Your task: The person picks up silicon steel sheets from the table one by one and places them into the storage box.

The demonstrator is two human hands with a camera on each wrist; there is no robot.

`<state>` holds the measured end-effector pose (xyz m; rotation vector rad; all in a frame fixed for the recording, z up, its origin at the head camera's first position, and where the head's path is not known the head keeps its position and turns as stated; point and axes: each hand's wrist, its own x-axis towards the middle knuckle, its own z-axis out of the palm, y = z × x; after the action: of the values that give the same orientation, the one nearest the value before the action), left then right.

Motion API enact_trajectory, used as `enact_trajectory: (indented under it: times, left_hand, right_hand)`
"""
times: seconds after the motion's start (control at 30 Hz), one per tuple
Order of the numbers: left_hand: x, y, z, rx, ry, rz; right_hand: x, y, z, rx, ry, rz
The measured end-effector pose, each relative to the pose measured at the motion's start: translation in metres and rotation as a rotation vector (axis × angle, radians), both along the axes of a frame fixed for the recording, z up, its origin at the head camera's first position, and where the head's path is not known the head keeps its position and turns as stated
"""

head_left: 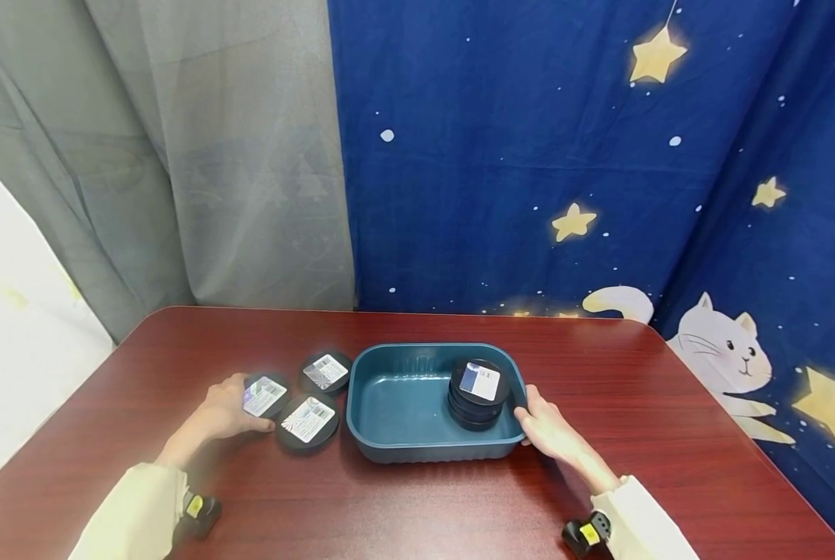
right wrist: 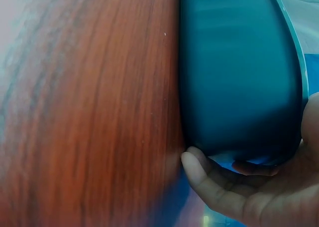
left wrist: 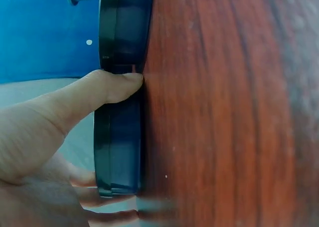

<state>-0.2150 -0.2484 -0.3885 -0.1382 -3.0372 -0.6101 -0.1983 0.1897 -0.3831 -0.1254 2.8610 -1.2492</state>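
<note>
The left hand [head_left: 229,408] is clamping thumb and fingers round a black disc [head_left: 264,397] at the tub's [head_left: 399,404] nine o'clock, perhaps risking knocking the neighbouring disc [head_left: 308,421] its thumb is crowding at four o'clock, while the right hand [head_left: 546,426] is gripping the tub's three-o'clock end.

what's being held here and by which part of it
The left grip holds the leftmost black round container by its side, between thumb and fingers; the right grip holds the teal bin by its right end.
</note>
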Motion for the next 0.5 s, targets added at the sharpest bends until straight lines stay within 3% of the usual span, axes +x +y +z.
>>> enact_trajectory:
  times: [0.5]
  left_hand:
    - [0.0034,-0.0038,-0.0004,0.205,0.147,0.059]
  right_hand:
    - [0.0009,-0.0005,0.0006,-0.012,0.000,-0.002]
